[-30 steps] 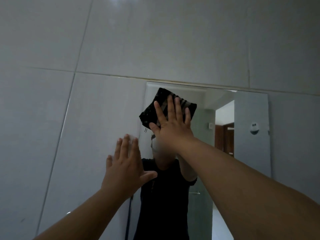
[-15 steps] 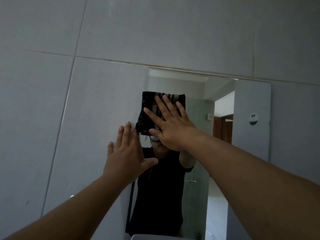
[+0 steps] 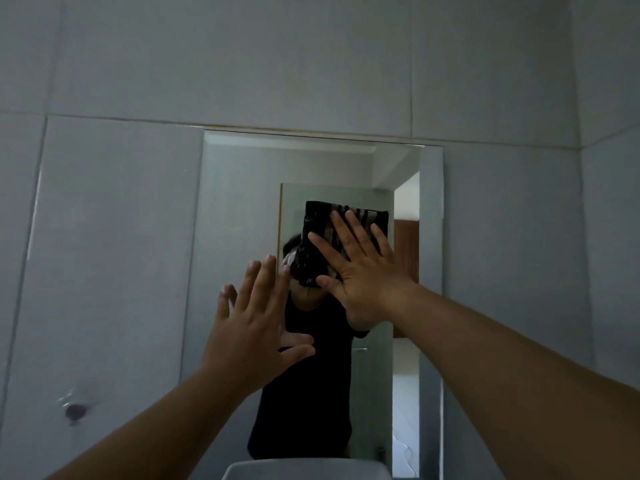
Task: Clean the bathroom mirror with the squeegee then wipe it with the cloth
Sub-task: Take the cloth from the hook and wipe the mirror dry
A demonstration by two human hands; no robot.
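A tall frameless mirror (image 3: 239, 202) hangs on the grey tiled wall. My right hand (image 3: 360, 271) lies flat with spread fingers on a black cloth with grey stripes (image 3: 315, 237), pressing it against the glass near the mirror's middle. My left hand (image 3: 256, 323) is raised lower left of it, fingers apart, holding nothing, level with the mirror's lower left part. I cannot tell whether it touches the glass. The mirror reflects a person in a dark shirt. No squeegee is in view.
Large grey wall tiles (image 3: 104, 254) surround the mirror. A dark spot with a shiny patch (image 3: 74, 410) sits on the wall at lower left. The white rim of a basin (image 3: 304, 467) shows at the bottom edge. A wall corner (image 3: 581, 147) runs at the right.
My right hand has slid the cloth down from the mirror's top left toward its middle. The view has shifted so that more of the mirror and the basin rim show. My left hand stays raised.
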